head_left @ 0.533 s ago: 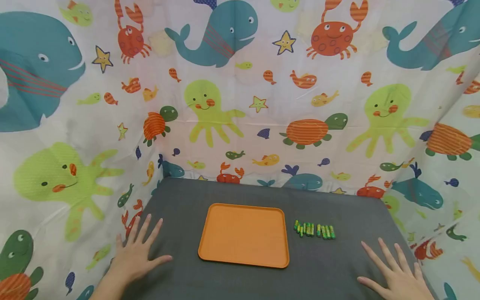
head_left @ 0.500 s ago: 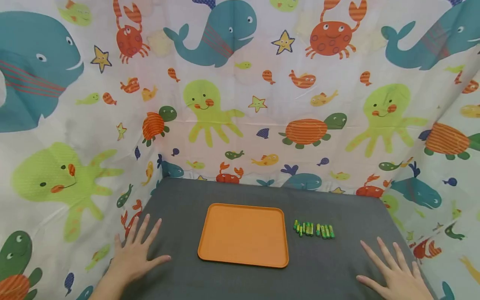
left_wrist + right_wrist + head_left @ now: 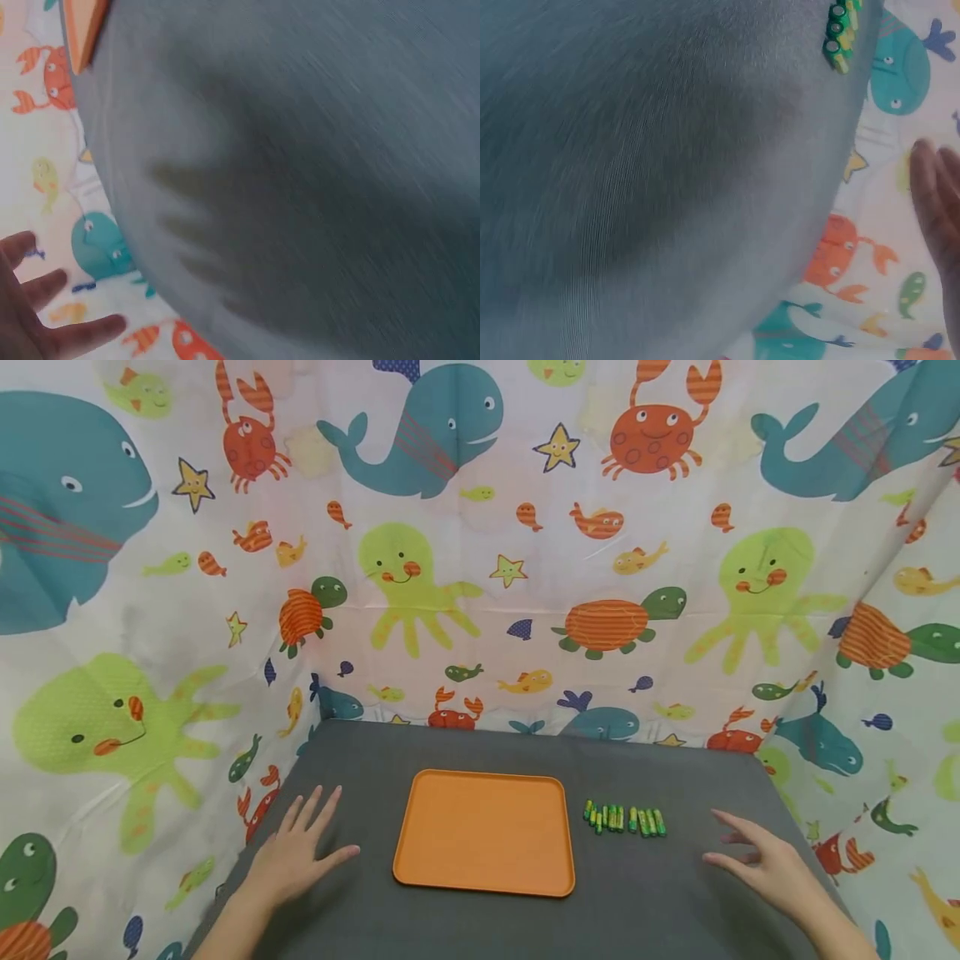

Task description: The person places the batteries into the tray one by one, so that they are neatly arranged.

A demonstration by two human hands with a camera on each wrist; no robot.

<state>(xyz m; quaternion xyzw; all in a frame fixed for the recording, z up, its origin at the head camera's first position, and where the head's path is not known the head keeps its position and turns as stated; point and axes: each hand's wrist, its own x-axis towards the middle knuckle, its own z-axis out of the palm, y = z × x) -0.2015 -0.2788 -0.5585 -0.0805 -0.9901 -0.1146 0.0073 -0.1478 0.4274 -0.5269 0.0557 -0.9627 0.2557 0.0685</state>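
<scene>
A cloth (image 3: pixel 480 552) printed with whales, crabs, octopuses, turtles, stars and small fish stands behind the tray (image 3: pixel 483 832) and along both sides, hemming in the dark grey table (image 3: pixel 480 931) on which the tray lies flat. Batteries (image 3: pixel 620 819) lie just to the right of the tray, side by side in two close clusters with a narrow gap, so they sit between the tray and the right hand (image 3: pixel 765 864). The tray is orange, shallow and rimmed, with rounded corners and its plain bottom in view. The batteries have green and yellow wrappers; any print on them is too small to read.

The left hand (image 3: pixel 291 853) is to the left of the tray, fingers spread and thumb held out, gripping nothing. The right hand is well to the right of the tray, beyond the batteries, its fingers slightly bent and thumb apart, also holding nothing. Both cast soft shadows on the table.
</scene>
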